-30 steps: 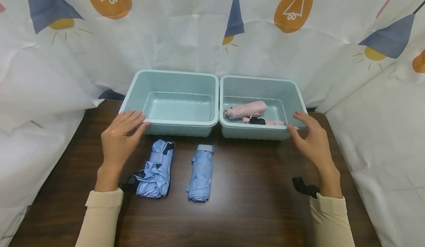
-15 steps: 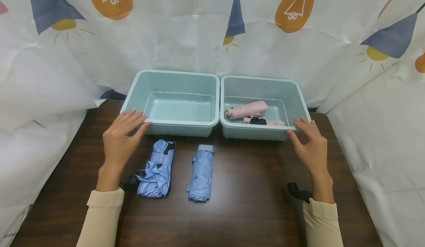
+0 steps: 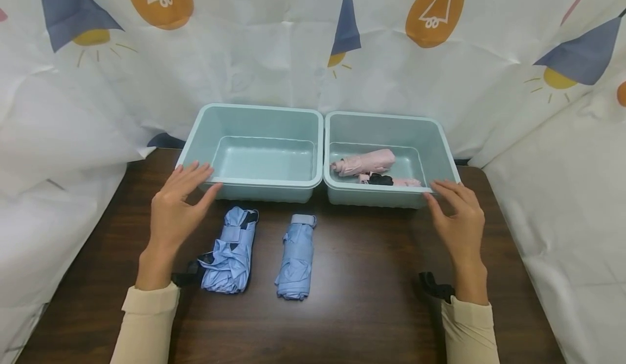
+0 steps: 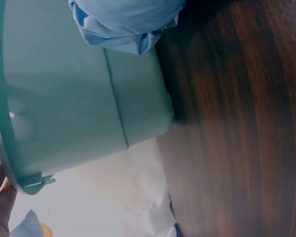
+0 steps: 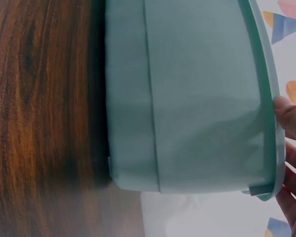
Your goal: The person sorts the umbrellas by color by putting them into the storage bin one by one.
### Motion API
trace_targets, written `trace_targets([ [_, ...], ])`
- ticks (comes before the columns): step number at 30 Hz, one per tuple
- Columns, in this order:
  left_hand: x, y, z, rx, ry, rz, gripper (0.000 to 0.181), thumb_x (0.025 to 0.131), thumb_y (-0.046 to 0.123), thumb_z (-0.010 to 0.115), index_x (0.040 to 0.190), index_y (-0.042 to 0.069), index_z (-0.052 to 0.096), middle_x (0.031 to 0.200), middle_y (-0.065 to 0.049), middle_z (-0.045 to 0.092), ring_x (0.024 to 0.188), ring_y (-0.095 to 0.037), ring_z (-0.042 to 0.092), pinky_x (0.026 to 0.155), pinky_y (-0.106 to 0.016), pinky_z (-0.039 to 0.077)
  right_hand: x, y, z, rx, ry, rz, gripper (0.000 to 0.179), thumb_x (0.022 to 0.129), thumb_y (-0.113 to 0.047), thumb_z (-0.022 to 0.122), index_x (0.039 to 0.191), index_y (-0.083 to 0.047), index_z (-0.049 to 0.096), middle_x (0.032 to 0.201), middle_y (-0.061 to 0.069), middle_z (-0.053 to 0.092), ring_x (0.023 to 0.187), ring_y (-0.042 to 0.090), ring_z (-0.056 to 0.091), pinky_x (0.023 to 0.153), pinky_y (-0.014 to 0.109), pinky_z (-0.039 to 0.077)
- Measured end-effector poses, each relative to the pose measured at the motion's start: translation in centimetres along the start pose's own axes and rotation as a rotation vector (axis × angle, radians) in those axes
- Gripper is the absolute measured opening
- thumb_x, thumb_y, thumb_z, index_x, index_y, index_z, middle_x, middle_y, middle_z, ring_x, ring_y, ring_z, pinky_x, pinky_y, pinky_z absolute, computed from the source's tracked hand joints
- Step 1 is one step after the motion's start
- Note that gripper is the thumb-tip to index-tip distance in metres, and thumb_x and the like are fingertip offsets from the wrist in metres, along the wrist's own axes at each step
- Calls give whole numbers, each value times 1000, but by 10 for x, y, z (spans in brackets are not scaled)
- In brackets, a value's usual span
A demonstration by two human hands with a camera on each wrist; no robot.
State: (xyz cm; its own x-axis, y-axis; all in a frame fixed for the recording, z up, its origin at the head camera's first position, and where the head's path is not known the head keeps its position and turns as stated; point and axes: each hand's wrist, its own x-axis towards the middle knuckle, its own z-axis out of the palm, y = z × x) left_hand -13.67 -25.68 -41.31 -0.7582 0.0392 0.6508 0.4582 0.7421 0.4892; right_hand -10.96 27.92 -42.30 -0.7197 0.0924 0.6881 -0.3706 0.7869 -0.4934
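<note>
My left hand (image 3: 175,204) rests at the front-left corner of the left light-blue plastic bin (image 3: 269,182), fingers fairly straight over the rim, thumb at the front edge. My right hand (image 3: 457,217) touches the front-right corner of the right bin (image 3: 381,189). In the right wrist view its thumb (image 5: 288,114) lies against the rim, other fingers around the corner. Two folded pink umbrellas lie in the right bin: one (image 3: 367,162) in full view, the other (image 3: 405,182) partly hidden by the front wall. Two folded blue umbrellas, a loose one (image 3: 229,258) and a neater one (image 3: 295,258), lie before the left bin.
The bins stand side by side at the back of the dark wooden table (image 3: 362,282). Behind them hangs a white patterned curtain (image 3: 288,54), which also runs along both sides. Black straps, such as the right one (image 3: 437,288), sit at both wrists.
My right hand and forearm have shifted slightly toward me and to the left, its fingers coming down onto the bin's corner. The left hand, bins and umbrellas stay nearly as they were.
</note>
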Motion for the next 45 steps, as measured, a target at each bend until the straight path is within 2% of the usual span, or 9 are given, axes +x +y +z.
trace_targets([
  [6, -7, 9, -4, -6, 2, -1, 43, 84, 5, 86, 126, 5, 77, 130, -19, 76, 133, -42, 66, 130, -39, 38, 1, -4, -1, 18, 21, 13, 26, 83, 0, 87, 109, 0, 81, 108, 21, 79, 107, 40, 69, 120, 18, 40],
  [14, -19, 29, -10, -35, -3, 25, 34, 88, 6, 78, 122, 5, 79, 127, -18, 77, 128, -39, 66, 123, -16, 36, 1, -2, 0, -7, 16, -5, 26, 86, -2, 86, 111, 1, 81, 110, 21, 80, 107, 41, 72, 120, 52, 48],
  [17, -24, 35, -14, -32, -49, 12, 31, 89, 2, 77, 120, 6, 80, 124, -16, 78, 120, -37, 69, 118, -7, 36, 2, -2, 0, -9, 19, -15, 27, 85, -1, 86, 112, 1, 81, 112, 21, 80, 108, 42, 74, 119, 53, 48],
  [20, -30, 43, -21, 4, -166, -42, 33, 91, 4, 78, 124, 10, 79, 124, -13, 79, 116, -34, 72, 111, -6, 42, 2, -2, 0, -21, 24, -35, 27, 85, -1, 86, 112, 1, 81, 114, 21, 80, 109, 43, 76, 118, 51, 49],
  [24, -36, 52, -30, 63, -434, -168, 42, 99, 21, 75, 141, 15, 68, 140, -13, 71, 128, -39, 67, 112, -46, 55, 3, -1, 2, -36, 40, -70, 27, 85, -1, 86, 111, 2, 81, 113, 23, 80, 108, 44, 77, 115, 52, 51],
  [26, -38, 55, -33, 86, -590, -243, 55, 103, 35, 69, 152, 14, 56, 153, -20, 59, 138, -46, 58, 107, -71, 49, 4, -2, 1, -37, 46, -80, 27, 85, -1, 86, 111, 3, 81, 113, 23, 79, 108, 45, 77, 114, 53, 52],
  [31, -42, 58, -33, 116, -858, -392, 92, 102, 62, 60, 169, 11, 24, 168, -34, 29, 148, -60, 38, 110, -81, 38, 5, -3, -1, -40, 49, -83, 27, 84, 0, 87, 109, 3, 81, 112, 23, 80, 107, 45, 78, 112, 56, 52],
  [37, -46, 63, -27, 90, -891, -472, 113, 97, 70, 62, 170, 8, 4, 170, -36, 23, 148, -63, 36, 109, -83, 37, 3, -3, -1, -20, 47, -64, 26, 84, 0, 87, 109, 2, 82, 111, 23, 80, 107, 45, 77, 112, 55, 52],
  [45, -53, 68, -10, 166, -872, -514, 116, 96, 80, 52, 164, -6, 14, 161, -42, 34, 138, -62, 49, 104, -78, 47, 2, -4, 0, -9, 40, -29, 24, 86, 0, 85, 110, 2, 81, 113, 22, 80, 110, 46, 76, 113, 56, 51],
])
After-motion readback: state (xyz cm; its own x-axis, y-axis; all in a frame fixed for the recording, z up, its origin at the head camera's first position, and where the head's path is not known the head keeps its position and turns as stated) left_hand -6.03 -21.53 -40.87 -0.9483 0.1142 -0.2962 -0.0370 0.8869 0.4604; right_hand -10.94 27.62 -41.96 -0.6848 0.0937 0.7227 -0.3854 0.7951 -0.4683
